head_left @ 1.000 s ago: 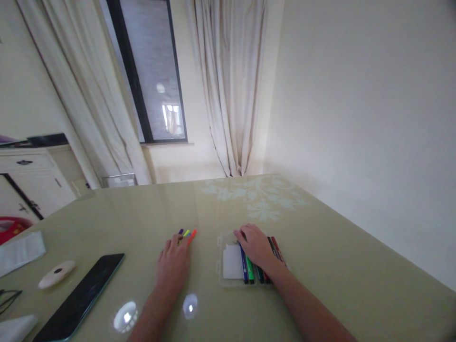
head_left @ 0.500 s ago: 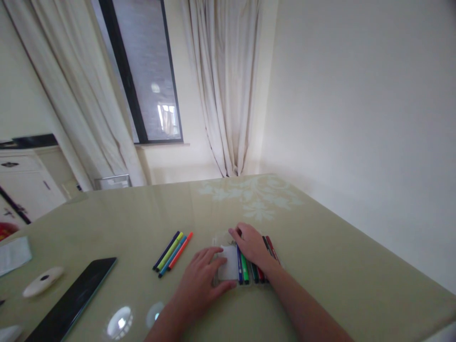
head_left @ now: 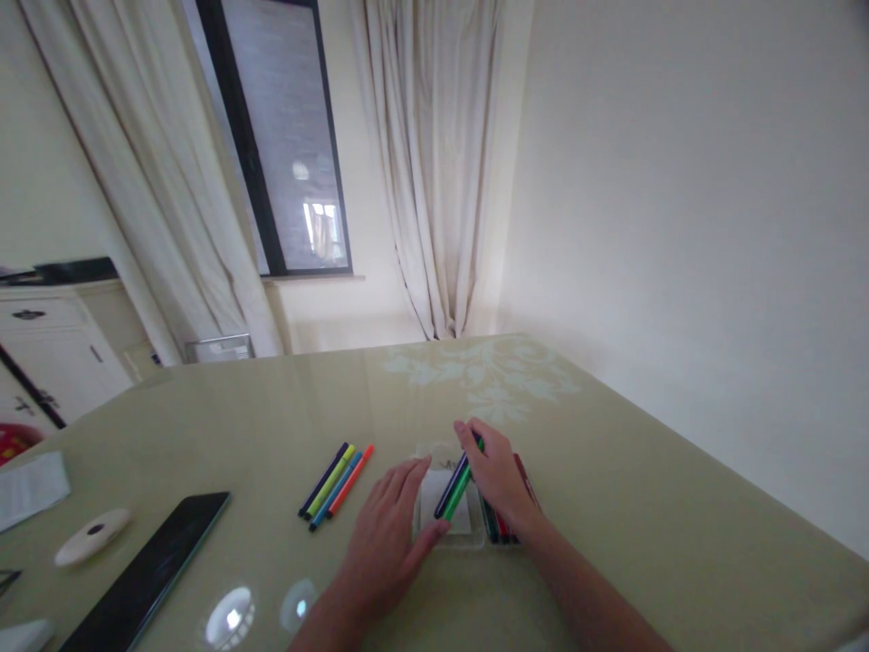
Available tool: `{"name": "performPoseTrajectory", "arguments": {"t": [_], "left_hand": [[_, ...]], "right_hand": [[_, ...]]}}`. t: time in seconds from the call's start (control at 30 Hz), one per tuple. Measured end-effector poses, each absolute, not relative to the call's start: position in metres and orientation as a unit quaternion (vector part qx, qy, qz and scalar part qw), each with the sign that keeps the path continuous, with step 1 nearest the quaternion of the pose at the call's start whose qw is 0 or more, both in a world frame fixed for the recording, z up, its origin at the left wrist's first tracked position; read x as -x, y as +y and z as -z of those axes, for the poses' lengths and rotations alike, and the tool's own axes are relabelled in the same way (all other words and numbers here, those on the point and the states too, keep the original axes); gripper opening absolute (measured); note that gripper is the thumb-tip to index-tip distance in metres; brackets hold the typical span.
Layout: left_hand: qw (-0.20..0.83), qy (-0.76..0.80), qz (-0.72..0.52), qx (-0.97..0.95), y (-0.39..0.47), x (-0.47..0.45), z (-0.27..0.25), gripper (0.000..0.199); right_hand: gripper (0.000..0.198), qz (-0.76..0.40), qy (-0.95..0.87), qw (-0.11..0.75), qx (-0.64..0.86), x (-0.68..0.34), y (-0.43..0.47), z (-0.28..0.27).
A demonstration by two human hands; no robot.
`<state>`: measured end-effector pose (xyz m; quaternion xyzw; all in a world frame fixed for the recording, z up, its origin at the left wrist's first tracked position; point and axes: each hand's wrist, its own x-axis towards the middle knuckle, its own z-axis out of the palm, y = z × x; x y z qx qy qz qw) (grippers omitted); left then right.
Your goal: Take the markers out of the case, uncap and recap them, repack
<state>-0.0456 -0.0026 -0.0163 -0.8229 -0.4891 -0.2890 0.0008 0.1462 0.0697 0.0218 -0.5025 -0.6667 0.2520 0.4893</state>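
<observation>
A clear plastic marker case [head_left: 468, 543] lies on the table, with a white card [head_left: 429, 493] in its left part. Two markers, a dark blue marker [head_left: 448, 491] and a green marker [head_left: 462, 489], are pinched by their upper ends in my right hand [head_left: 499, 466], tilted above the card. My left hand [head_left: 390, 512] rests at the case's left side, fingers stretched and thumb apart, the thumb tip close to the green marker's lower end. More dark and red markers [head_left: 499, 525] sit in the right part of the case, partly hidden under my right hand and wrist.
Left of the case, several markers [head_left: 338, 484] lie side by side on the green table [head_left: 272, 407]. Farther left are a black tablet [head_left: 146, 570], a white oval object [head_left: 93, 537] and a pale folded sheet [head_left: 31, 489]. A wall [head_left: 679, 226] runs along the right.
My right hand has taken hold of the dark blue and green markers and lifted them out of their slots, tilting them. My left hand's fingers have straightened.
</observation>
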Motion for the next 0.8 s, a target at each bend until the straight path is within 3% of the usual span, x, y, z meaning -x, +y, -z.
{"name": "performPoseTrajectory", "arguments": {"t": [0.13, 0.23, 0.37, 0.6, 0.8], "left_hand": [[0.072, -0.532, 0.254, 0.804, 0.006, 0.045, 0.032, 0.052], [0.106, -0.577, 0.226, 0.777, 0.017, 0.06, 0.041, 0.052], [0.141, -0.642, 0.174, 0.734, 0.026, 0.087, 0.037, 0.047], [0.138, -0.671, 0.142, 0.715, 0.023, 0.099, 0.023, 0.039], [0.154, -0.731, 0.117, 0.654, 0.025, 0.116, 0.025, 0.042]], "right_hand": [[0.043, -0.413, -0.674, 0.44, 0.426, -0.117, 0.052, -0.015], [0.044, -0.452, -0.646, 0.461, 0.407, -0.123, 0.06, -0.015], [0.051, -0.296, -0.646, 0.484, 0.511, -0.17, 0.09, -0.015], [0.051, -0.101, -0.733, 0.278, 0.613, -0.191, 0.1, 0.0], [0.043, -0.04, -0.766, 0.224, 0.602, -0.177, 0.096, 0.004]]}}
